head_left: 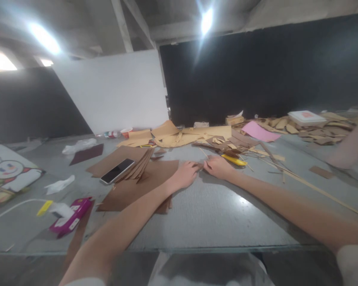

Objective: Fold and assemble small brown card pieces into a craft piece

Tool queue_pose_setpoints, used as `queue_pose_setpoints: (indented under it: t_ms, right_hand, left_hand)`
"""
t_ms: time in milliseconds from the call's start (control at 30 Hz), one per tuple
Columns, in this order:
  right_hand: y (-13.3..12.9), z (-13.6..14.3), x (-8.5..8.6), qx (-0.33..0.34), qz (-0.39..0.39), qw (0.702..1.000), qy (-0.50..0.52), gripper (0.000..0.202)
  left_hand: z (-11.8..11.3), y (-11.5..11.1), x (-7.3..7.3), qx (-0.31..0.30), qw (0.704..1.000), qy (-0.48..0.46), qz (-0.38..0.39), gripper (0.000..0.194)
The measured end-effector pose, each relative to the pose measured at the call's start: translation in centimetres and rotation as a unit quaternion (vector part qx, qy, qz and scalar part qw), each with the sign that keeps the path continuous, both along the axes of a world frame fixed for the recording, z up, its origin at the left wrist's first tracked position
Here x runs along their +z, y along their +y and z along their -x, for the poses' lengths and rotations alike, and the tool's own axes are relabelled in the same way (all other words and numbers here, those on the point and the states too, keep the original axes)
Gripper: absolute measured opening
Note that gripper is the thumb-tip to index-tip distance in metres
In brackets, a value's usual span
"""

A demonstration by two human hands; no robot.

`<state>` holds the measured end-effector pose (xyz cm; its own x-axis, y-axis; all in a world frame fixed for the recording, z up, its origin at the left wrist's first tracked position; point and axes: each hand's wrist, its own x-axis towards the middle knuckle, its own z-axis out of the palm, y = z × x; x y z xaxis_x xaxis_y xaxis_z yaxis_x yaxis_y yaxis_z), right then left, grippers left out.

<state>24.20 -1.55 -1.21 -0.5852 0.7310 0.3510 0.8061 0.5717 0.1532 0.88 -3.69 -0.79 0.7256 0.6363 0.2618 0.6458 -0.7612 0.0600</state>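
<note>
My left hand and my right hand meet over the middle of the table, fingers curled and pinched close together. Between the fingertips a small brown piece shows, mostly hidden by the fingers. Under and left of my left wrist lie brown sheets, looking like leather or card. A fanned stack of similar sheets is behind them, with a phone resting on it. Just right of my right hand lies a yellow utility knife.
Tan and brown offcuts pile along the back. A pink sheet and a white box sit at the back right. Thin strips cross the right side. At left are a magenta power strip and crumpled tissue.
</note>
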Motion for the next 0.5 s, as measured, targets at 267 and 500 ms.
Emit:
queue_pose_setpoints:
  t_ms: [267,500]
  right_hand:
    - [0.41,0.01,-0.39,0.035,0.028,0.999,0.002,0.055]
    - [0.46,-0.03,-0.28,0.03,0.039,0.999,-0.005,0.055]
  left_hand:
    - [-0.12,-0.19,0.09,0.009,1.0,-0.023,0.014,0.045]
    - [-0.09,-0.01,-0.02,0.008,1.0,-0.019,0.011,0.044]
